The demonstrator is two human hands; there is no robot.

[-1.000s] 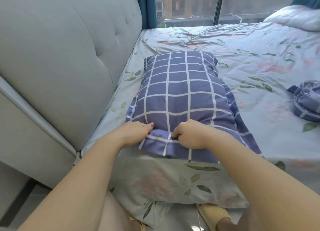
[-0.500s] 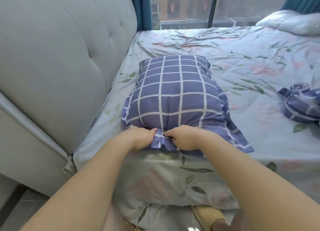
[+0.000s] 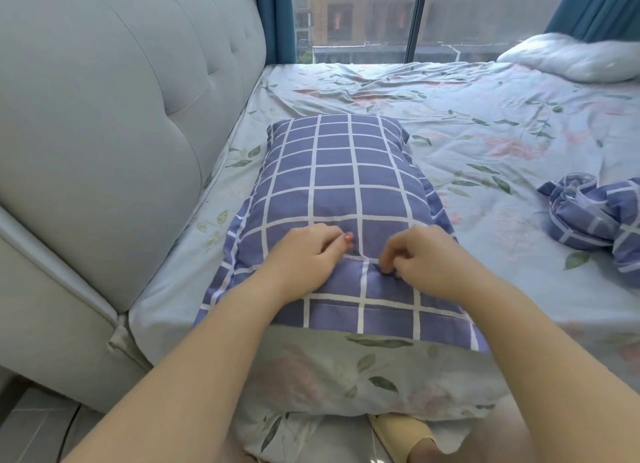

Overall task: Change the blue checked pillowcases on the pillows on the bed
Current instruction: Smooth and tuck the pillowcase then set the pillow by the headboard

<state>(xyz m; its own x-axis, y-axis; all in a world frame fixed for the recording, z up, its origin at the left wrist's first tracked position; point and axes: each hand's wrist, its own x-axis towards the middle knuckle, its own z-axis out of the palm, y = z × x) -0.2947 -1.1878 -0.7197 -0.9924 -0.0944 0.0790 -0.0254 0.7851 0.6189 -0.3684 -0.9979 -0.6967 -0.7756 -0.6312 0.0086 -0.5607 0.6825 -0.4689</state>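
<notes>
Blue checked pillowcase (image 3: 339,171), near bed (image 3: 485,143) edge. Left hand (image 3: 304,254), right hand (image 3: 427,258) pinch flap fabric. Risk: shallow pinch slips; pillow slides floorward.

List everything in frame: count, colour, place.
covered pillow: 1, blue with white checks, on the bed beside the headboard
loose pillowcase: 1, blue checked, crumpled on the sheet at right
white pillow: 1, white, far right corner
sheet: 1, pale floral, covering the bed
headboard: 1, grey, tufted, left
curtains: 2, teal, flanking the window
slipper: 1, yellow, floor at bottom edge
left hand: 1, bare, fingers curled on the covered pillow's near end
right hand: 1, bare, pinches a fold there
</notes>
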